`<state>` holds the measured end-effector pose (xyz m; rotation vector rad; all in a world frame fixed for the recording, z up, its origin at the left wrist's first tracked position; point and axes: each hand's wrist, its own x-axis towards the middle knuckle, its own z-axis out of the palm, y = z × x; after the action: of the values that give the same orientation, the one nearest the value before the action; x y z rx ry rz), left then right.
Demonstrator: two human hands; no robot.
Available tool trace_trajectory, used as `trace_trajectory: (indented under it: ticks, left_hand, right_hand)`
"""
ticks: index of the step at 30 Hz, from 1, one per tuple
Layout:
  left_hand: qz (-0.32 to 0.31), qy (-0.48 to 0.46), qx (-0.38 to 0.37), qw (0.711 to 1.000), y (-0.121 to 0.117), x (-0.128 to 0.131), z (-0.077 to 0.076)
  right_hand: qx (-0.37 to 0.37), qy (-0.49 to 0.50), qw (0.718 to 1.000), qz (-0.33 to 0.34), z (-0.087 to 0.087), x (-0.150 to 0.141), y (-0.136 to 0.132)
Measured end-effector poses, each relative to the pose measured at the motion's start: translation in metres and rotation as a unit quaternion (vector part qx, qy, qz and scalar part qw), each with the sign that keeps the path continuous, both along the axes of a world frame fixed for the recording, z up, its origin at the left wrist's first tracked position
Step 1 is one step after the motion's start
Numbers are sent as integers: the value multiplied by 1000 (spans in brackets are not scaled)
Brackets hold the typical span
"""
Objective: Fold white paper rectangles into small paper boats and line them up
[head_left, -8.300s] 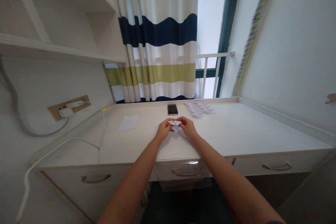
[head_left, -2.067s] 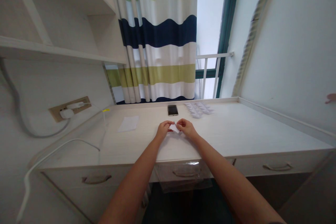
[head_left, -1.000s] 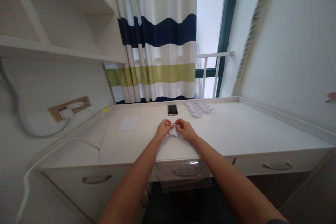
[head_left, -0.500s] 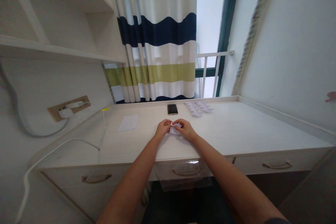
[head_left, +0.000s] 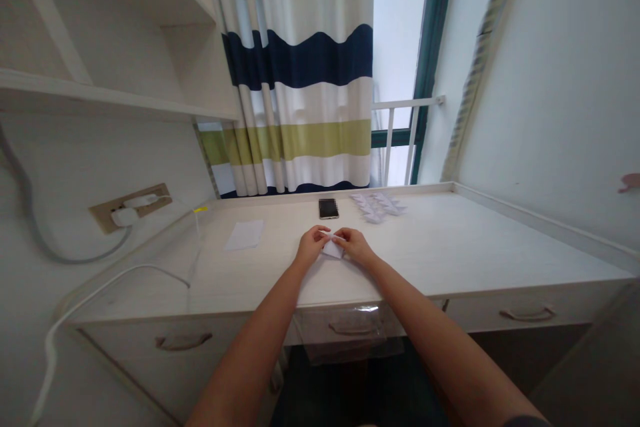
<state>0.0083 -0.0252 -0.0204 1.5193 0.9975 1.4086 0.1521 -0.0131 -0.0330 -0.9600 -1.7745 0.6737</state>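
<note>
A small folded piece of white paper (head_left: 332, 248) sits between my two hands, low over the pale wooden desk (head_left: 450, 247). My left hand (head_left: 311, 245) pinches its left edge with curled fingers. Fingers closed, my right hand (head_left: 353, 244) pinches the right edge. Both hands rest near the middle of the desk, close to its front edge. The paper's exact shape is largely hidden by my fingers.
A dark phone (head_left: 329, 208) lies behind my hands. Several small folded white paper pieces (head_left: 379, 206) lie to its right. A flat white sheet (head_left: 244, 234) lies to the left. A wall socket with a white plug (head_left: 130, 208) and cable sits at left; a striped curtain (head_left: 300, 67) hangs behind.
My hands have stayed in the same spot, turning and refolding the small paper; it now lies lower and flatter between my fingers than before.
</note>
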Motion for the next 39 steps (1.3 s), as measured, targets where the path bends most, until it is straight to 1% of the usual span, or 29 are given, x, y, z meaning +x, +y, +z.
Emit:
trace_trajectory:
  ticks: [2, 5, 7, 10, 15, 18, 21, 26, 30, 39]
  left_hand:
    - [2, -4, -12, 1000, 0, 0, -1]
    - [-15, -15, -69, 997, -1, 2, -1]
    - [-27, -20, -94, 995, -1, 3, -1]
    - [-28, -25, -88, 995, -1, 3, 1]
    - [8, -24, -72, 997, -1, 1, 2]
    - [-3, -28, -59, 998, -1, 1, 2]
    - [-11, -38, -44, 998, -1, 0, 2]
    - [25, -48, -23, 998, 3, -3, 1]
    - [39, -55, -17, 998, 4, -4, 1]
    - [36, -61, -12, 997, 1, -2, 4]
  right_hand:
    - [-16, 18, 1000, 2, -1, 1, 3]
    - [-49, 84, 995, -7, -2, 2, 8]
    - [-73, 127, 989, -8, -1, 2, 9]
    - [-105, 157, 982, 1, 0, 2, 9]
    - [-134, 173, 976, 4, 3, 2, 7]
    - [-145, 204, 968, -8, 4, 2, 6]
    - [-149, 234, 961, -3, 5, 3, 5]
    - [-146, 225, 963, 34, 7, 3, 0]
    - [-138, 217, 966, 28, 9, 4, -1]
    - [-113, 225, 968, 14, 14, 5, -4]
